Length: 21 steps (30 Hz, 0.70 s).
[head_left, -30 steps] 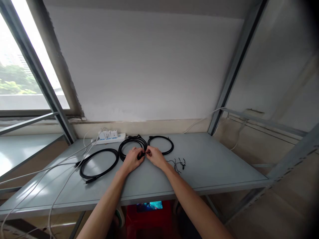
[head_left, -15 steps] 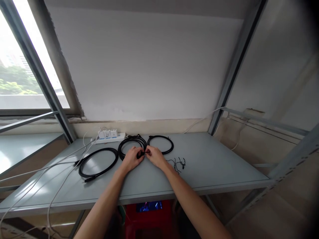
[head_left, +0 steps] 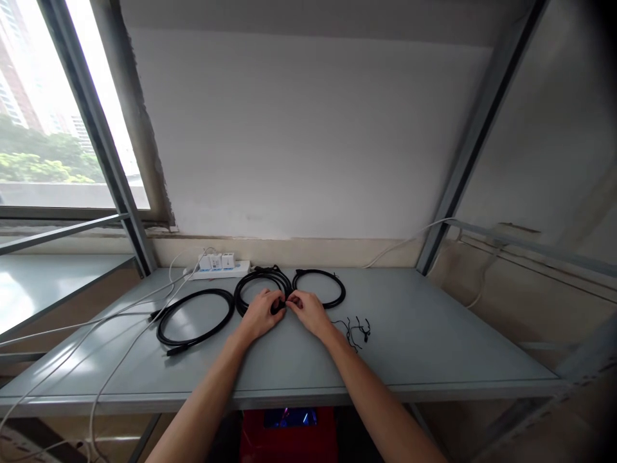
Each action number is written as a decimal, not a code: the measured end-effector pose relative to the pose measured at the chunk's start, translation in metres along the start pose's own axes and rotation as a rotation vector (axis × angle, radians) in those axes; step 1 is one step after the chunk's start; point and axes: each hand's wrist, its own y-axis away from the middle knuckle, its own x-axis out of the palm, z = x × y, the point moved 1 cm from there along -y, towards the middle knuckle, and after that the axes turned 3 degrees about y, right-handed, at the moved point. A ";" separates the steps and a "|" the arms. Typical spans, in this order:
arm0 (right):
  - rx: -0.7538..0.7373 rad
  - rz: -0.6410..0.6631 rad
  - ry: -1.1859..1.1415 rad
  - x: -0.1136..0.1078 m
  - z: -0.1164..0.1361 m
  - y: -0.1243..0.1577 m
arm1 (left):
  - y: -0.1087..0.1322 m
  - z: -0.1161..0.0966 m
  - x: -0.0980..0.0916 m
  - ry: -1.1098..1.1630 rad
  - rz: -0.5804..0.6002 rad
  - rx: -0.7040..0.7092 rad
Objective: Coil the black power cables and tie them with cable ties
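Observation:
Two hands meet at the near right side of a coiled black cable [head_left: 238, 297], the middle one of three on the grey table. My left hand [head_left: 263, 313] is closed around the cable's black end part, its fingers curled. Close against it, my right hand [head_left: 308, 311] pinches a thin black twist tie at the coil; the tie is mostly hidden by the fingertips. On the right a second coiled cable [head_left: 344, 292] lies beside the middle one. A third coiled cable [head_left: 193, 341] rests to the left. Several loose twist ties [head_left: 354, 331] lie right of my right hand.
A white power strip [head_left: 243, 269] with plugged-in adapters stands at the table's back left. White cords [head_left: 132, 334] run across the left side. Metal shelf posts [head_left: 436, 241] rise at both sides. Below the front edge is a red stool [head_left: 289, 444] with a lit screen.
The view has shifted slightly, so the table sits a little further right and lower. My hands stay at the middle coil, with the right fingertips now closer to the left ones.

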 end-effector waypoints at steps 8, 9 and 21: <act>-0.004 -0.003 0.140 -0.001 0.002 0.002 | -0.001 0.004 0.003 -0.023 0.006 0.016; -0.010 -0.005 0.147 -0.002 0.003 0.002 | -0.001 0.004 0.003 -0.026 0.007 0.019; -0.007 0.018 0.077 -0.005 0.011 0.006 | -0.001 0.005 0.005 -0.040 0.020 0.034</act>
